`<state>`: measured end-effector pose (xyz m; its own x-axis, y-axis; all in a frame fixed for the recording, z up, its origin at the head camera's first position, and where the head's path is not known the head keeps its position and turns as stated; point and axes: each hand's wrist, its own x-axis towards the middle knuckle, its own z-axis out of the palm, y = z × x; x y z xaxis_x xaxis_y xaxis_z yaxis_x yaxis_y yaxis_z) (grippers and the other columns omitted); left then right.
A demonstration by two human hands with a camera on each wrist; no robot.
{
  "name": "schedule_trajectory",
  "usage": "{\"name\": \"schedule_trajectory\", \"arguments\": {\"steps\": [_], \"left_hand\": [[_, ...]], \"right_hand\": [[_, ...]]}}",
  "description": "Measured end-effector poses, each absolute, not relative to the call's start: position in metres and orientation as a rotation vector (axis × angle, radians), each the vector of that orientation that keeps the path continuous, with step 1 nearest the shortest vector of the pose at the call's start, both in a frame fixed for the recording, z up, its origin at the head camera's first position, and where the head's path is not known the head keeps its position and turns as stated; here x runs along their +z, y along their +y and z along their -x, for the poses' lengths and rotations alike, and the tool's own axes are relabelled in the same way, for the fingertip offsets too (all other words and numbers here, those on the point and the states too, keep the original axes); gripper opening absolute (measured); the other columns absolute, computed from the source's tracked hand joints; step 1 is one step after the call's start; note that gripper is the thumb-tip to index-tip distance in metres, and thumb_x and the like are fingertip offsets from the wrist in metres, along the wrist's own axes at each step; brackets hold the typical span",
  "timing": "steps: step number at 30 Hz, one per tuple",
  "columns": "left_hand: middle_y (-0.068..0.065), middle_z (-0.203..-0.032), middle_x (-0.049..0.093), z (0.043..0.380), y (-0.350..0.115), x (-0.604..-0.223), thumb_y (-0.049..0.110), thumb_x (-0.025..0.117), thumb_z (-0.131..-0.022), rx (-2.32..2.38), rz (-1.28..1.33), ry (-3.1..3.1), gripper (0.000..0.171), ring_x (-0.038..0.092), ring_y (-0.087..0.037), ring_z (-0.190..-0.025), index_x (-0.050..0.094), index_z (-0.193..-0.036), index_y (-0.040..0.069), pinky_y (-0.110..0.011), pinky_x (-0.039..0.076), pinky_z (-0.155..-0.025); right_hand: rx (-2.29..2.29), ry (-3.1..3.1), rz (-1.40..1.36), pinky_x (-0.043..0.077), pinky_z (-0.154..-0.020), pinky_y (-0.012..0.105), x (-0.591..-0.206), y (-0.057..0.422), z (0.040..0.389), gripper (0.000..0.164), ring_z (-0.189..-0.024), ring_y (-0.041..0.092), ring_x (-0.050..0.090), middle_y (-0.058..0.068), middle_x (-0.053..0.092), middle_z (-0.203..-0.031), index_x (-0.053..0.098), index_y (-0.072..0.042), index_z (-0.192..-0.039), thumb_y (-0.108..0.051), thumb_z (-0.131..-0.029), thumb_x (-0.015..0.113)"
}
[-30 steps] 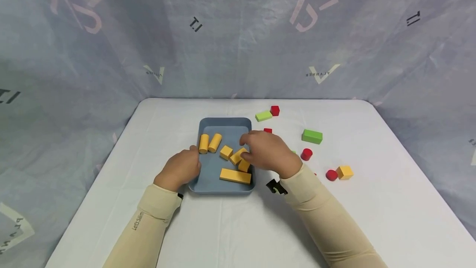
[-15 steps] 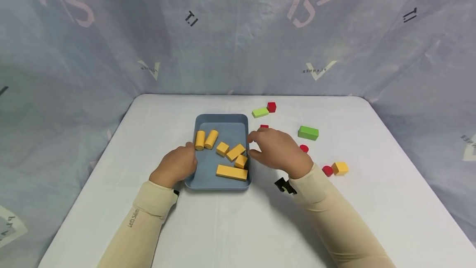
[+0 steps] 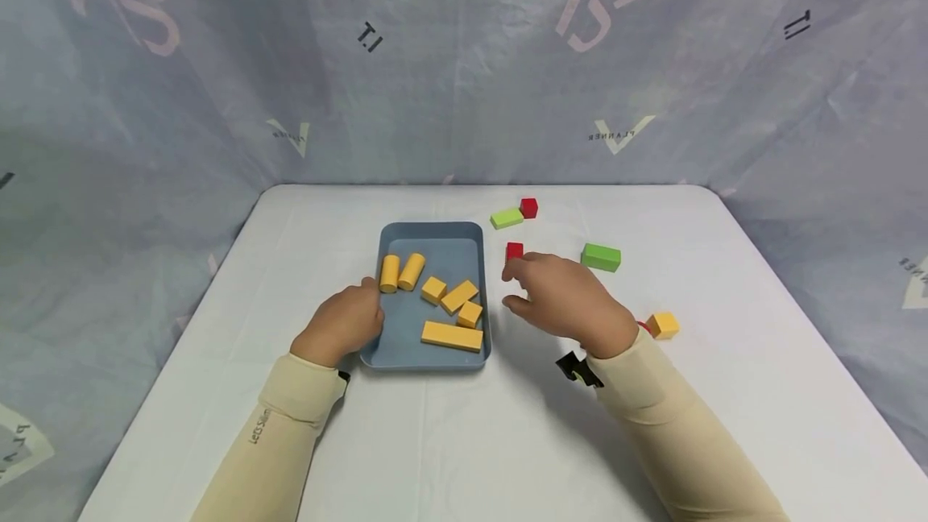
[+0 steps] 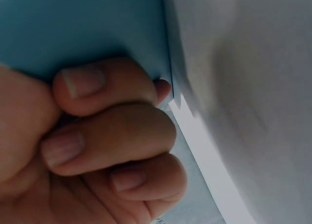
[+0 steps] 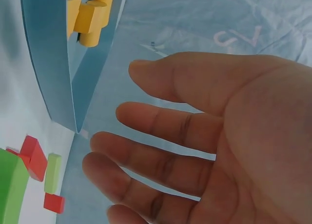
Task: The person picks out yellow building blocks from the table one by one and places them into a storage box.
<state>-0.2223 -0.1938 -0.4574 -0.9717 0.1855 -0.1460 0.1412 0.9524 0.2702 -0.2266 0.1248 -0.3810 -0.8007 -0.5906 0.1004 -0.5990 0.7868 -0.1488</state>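
Observation:
My left hand (image 3: 339, 323) grips the left side of a blue-grey tray (image 3: 426, 368) with curled fingers; the left wrist view shows those fingers (image 4: 109, 131) bent against the blue wall. Inside the tray lie two yellow cylinders (image 3: 412, 271), a long yellow block (image 3: 452, 336) and several smaller yellow blocks (image 3: 460, 296). To the right of the tray, my right hand (image 3: 569, 300) hovers over the table, its fingers loosely extended and holding nothing. Just beyond its fingertips is a red block (image 3: 515, 250), partly covered by the hand.
Farther back stand a light green block (image 3: 507, 218) and a red cube (image 3: 529, 208), close together. A green block (image 3: 601, 257) lies behind the right hand. Near the right wrist sits a yellow cube (image 3: 663, 325), with a red piece (image 3: 643, 329) mostly hidden beside it.
My right hand has moved right, from over the yellow blocks out past the tray's right edge. The left hand keeps its hold on the tray. The head view has shifted slightly.

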Motion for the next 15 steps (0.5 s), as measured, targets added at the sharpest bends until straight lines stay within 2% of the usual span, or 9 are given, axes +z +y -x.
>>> {"name": "schedule_trajectory", "arguments": {"steps": [10,15], "left_hand": [[-0.008,-0.065,0.054,0.221,-0.195,-0.457,0.007,0.048,-0.091,0.371,-0.237,2.945,0.029,0.051,-0.017,-0.050,0.046,-0.112,-0.012,-0.032,0.044,-0.043],[-0.009,-0.065,0.054,0.220,-0.195,-0.457,0.008,0.048,-0.090,0.349,-0.246,2.950,0.029,0.050,-0.018,-0.050,0.045,-0.112,-0.012,-0.032,0.044,-0.043]], "right_hand": [[0.275,-2.920,-0.917,0.050,-0.066,0.031,-0.377,0.142,0.220,0.028,-0.076,0.005,0.051,-0.009,0.060,-0.095,0.065,-0.024,-0.107,-0.034,-0.081,0.072],[0.289,-2.940,-0.876,0.051,-0.069,0.034,-0.376,0.153,0.219,0.028,-0.082,0.007,0.053,-0.009,0.061,-0.101,0.066,-0.025,-0.109,-0.035,-0.083,0.070]]}}
